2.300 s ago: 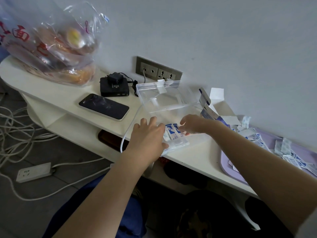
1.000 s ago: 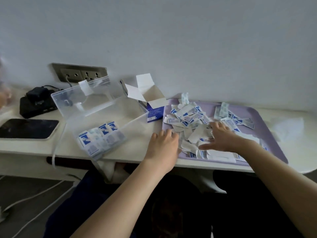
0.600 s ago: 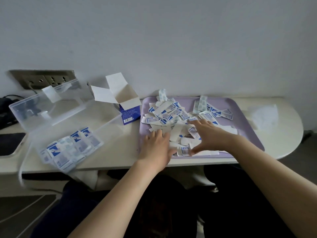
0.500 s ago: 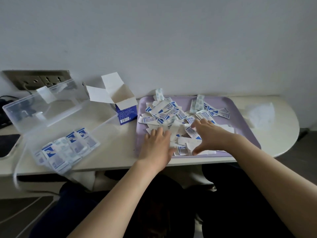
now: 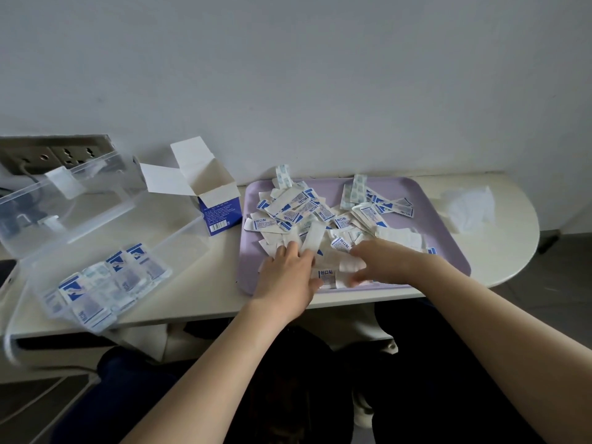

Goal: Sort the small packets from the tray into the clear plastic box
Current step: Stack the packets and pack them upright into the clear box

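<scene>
The small packets are narrow white paper strips with a blue printed end. Most of them lie heaped on a flat lilac plastic tray, crossing one another with their long axes pointing every which way. A plain white one runs away from the person, just off the left fingertips. More packets sit in the near end of the clear plastic box left of the tray, side by side in a slanting row with their blue ends towards the wall.

The left hand lies flat on the heap, fingers straight and spread, gripping nothing. The right hand arches over the near packets with its fingers bent. It is blurred, so I cannot tell whether it grips one.

An opened blue-and-white carton stands between the box and the tray on the white table.
</scene>
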`<state>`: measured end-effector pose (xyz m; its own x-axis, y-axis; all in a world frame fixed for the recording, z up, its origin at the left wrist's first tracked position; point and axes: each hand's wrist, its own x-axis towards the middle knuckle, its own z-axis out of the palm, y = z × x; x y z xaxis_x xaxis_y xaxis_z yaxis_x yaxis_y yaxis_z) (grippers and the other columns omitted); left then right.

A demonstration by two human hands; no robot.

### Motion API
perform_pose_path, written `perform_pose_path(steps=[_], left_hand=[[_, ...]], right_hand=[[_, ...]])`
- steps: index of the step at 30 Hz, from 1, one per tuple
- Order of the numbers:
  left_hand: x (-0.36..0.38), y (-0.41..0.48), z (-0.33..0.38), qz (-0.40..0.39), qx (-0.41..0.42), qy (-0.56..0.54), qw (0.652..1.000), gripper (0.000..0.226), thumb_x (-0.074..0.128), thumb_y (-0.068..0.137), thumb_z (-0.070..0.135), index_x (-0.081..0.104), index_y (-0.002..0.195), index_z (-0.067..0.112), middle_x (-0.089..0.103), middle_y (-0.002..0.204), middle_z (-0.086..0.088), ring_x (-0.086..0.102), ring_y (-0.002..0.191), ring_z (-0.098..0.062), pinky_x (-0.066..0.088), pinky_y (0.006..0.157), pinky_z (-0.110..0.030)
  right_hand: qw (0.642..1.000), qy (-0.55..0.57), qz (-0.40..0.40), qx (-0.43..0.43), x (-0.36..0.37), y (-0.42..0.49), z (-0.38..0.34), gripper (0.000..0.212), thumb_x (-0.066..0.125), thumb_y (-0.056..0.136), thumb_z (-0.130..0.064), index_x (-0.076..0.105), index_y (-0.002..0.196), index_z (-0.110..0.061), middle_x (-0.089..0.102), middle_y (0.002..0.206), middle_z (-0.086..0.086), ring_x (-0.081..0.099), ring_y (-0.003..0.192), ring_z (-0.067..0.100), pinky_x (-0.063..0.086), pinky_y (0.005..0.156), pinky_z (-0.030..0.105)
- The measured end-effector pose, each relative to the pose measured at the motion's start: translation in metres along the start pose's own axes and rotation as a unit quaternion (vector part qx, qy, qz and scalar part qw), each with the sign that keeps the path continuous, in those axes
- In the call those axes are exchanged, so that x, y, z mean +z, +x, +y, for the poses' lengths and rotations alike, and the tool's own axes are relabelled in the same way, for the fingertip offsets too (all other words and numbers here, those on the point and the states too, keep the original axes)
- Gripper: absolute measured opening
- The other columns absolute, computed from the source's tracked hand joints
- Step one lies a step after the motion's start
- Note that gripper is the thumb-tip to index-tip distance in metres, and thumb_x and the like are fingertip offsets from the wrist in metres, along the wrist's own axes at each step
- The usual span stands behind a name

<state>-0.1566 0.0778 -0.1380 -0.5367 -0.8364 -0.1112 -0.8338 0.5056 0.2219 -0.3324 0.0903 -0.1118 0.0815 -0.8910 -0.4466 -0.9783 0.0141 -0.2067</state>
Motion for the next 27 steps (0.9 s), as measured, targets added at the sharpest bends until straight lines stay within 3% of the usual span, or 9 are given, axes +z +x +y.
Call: perform_pose_path(steps=[2,4,9,15,18,22,24,27], left_hand=[[0.001,0.001,0.0,-0.003,-0.004,0.0,1.0,0.036,0.049,0.095,0.038,0.045,0.124,0.017,0.045,0.124,-0.006,0.041,0.118,-0.026,0.039,0.094,-0.038],[0.001,0.003,-0.001,0.0,-0.009,-0.001,1.0,0.035,0.048,0.096,0.035,0.045,0.125,0.016,0.049,0.124,-0.004,0.043,0.118,-0.025,0.037,0.094,-0.037],[-0.002,0.006,-0.003,0.03,-0.029,-0.055,0.998,0.025,0.046,0.097,0.033,0.052,0.115,0.016,0.056,0.116,-0.003,0.048,0.113,-0.024,0.039,0.094,-0.039],[-0.003,0.008,-0.006,0.071,-0.036,-0.078,0.994,0.019,0.048,0.097,0.029,0.056,0.107,0.015,0.064,0.106,-0.004,0.058,0.102,-0.025,0.044,0.084,-0.037],[-0.005,0.009,-0.013,0.099,-0.061,-0.088,0.989,0.016,0.048,0.096,0.024,0.058,0.105,0.016,0.067,0.103,-0.003,0.061,0.099,-0.024,0.046,0.079,-0.035],[-0.017,0.007,-0.02,0.151,-0.093,-0.059,0.982,0.019,0.043,0.099,0.025,0.055,0.107,0.013,0.064,0.106,-0.004,0.059,0.095,-0.025,0.034,0.067,-0.027],[-0.024,0.007,-0.024,0.172,-0.106,-0.064,0.977,0.021,0.043,0.099,0.024,0.054,0.112,0.012,0.063,0.108,-0.006,0.058,0.095,-0.027,0.035,0.068,-0.029],[-0.028,0.006,-0.027,0.165,-0.103,-0.098,0.976,0.02,0.046,0.098,0.022,0.057,0.111,0.012,0.063,0.107,-0.007,0.057,0.094,-0.026,0.039,0.071,-0.032]], right_hand=[[1.0,0.006,0.024,0.004,0.0,-0.001,0.0,0.022,0.06,0.087,-0.036,0.055,0.096,-0.016,0.057,0.096,0.005,0.054,0.089,0.024,0.039,0.072,0.031],[0.999,0.004,0.043,0.006,-0.003,-0.003,-0.002,0.022,0.056,0.09,-0.037,0.047,0.087,-0.017,0.053,0.089,0.002,0.051,0.082,0.023,0.035,0.066,0.03],[0.996,-0.01,0.09,-0.003,-0.004,-0.001,-0.004,0.01,0.046,0.096,-0.021,0.042,0.088,-0.016,0.046,0.086,0.0,0.044,0.079,0.023,0.033,0.065,0.03],[0.995,0.018,0.093,-0.037,-0.004,-0.001,-0.012,0.016,0.046,0.097,-0.026,0.038,0.086,-0.017,0.045,0.086,-0.001,0.04,0.078,0.022,0.031,0.066,0.029],[0.994,0.015,0.109,-0.027,-0.005,0.003,-0.011,0.012,0.046,0.096,-0.02,0.038,0.087,-0.019,0.054,0.092,0.002,0.046,0.081,0.024,0.033,0.066,0.032],[0.99,0.034,0.138,0.017,-0.004,0.01,-0.004,0.012,0.044,0.093,-0.008,0.042,0.101,-0.018,0.056,0.098,0.006,0.048,0.078,0.028,0.037,0.063,0.033],[0.985,0.049,0.164,0.029,-0.002,0.016,0.001,0.032,0.042,0.09,0.0,0.038,0.118,-0.013,0.053,0.099,0.006,0.051,0.076,0.031,0.038,0.06,0.035],[0.978,0.072,0.191,0.051,0.0,0.023,0.007,0.027,0.044,0.087,0.002,0.04,0.112,-0.005,0.05,0.091,0.011,0.055,0.081,0.034,0.036,0.059,0.034]])
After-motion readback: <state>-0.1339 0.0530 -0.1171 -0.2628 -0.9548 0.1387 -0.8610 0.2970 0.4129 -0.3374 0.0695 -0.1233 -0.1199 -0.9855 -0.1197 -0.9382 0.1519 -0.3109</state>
